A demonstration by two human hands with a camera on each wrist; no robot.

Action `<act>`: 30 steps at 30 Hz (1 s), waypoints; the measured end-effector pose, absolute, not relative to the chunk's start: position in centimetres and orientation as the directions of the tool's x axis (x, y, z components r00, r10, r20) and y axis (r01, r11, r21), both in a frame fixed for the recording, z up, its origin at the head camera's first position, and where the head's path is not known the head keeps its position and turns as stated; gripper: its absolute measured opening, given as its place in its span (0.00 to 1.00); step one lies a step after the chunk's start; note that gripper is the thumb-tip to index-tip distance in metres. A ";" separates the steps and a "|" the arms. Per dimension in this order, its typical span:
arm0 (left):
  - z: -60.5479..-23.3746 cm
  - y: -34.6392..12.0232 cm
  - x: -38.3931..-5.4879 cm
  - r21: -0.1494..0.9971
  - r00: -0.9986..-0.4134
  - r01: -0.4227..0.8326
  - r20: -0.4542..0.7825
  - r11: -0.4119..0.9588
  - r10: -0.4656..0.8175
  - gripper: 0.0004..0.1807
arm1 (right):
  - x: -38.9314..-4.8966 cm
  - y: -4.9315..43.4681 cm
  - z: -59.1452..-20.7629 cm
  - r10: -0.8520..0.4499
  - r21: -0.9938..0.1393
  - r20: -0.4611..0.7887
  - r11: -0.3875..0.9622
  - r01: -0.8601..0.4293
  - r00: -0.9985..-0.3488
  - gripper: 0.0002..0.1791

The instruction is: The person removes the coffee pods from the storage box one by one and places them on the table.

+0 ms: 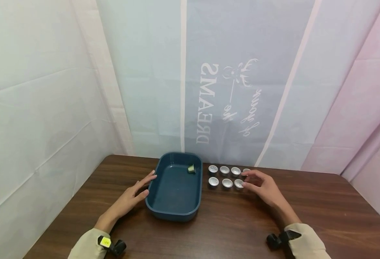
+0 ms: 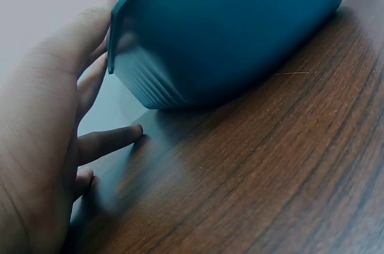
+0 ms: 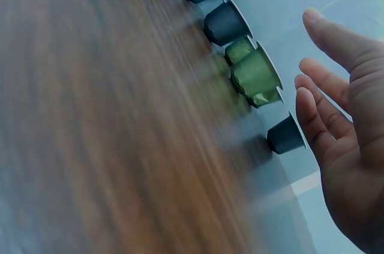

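My left hand (image 1: 127, 200) is at the left side of a deep blue plastic bin (image 1: 173, 217), with thumb and fingertips at its rim. The left wrist view shows the lower fingers stretched out close over the table. One green coffee capsule (image 1: 191, 168) lies tipped over inside the bin, near the far right corner. To the bin's right, several capsules (image 1: 213, 182) stand in two rows with silver lids up. My right hand (image 1: 265, 187) hovers over the right end of these rows, thumb and fingers apart. Near it are a green capsule (image 3: 257, 72) and a dark capsule (image 3: 287, 136).
The dark wood-grain table (image 1: 235, 226) reaches back to a hanging cloth (image 1: 154, 90) printed with white letters. Another pale cloth (image 1: 44, 108) hangs along the left side. Black mounts (image 1: 275, 240) are strapped on both wrists over light sleeves.
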State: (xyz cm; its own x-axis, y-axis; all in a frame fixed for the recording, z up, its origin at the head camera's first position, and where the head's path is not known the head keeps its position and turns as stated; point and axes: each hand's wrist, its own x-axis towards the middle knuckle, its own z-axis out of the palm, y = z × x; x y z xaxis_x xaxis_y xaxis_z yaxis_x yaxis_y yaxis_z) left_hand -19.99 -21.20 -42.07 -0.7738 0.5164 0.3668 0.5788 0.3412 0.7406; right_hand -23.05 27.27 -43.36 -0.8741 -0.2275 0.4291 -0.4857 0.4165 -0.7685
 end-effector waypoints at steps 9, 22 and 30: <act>-41.7 -21.1 -19.8 0.757 -0.777 0.566 0.356 0.328 0.519 0.27 | -23.2 26.0 -42.4 -0.270 -0.744 0.468 0.394 -0.540 -0.842 0.18; -41.8 -21.0 -19.8 0.762 -0.775 0.565 0.358 0.317 0.521 0.27 | -23.9 22.9 -38.1 -0.361 -0.715 0.469 0.380 -0.586 -0.806 0.18; -42.1 -21.1 -20.0 0.760 -0.774 0.569 0.365 0.315 0.518 0.27 | -23.5 20.4 -35.1 -0.439 -0.710 0.447 0.356 -0.608 -0.779 0.17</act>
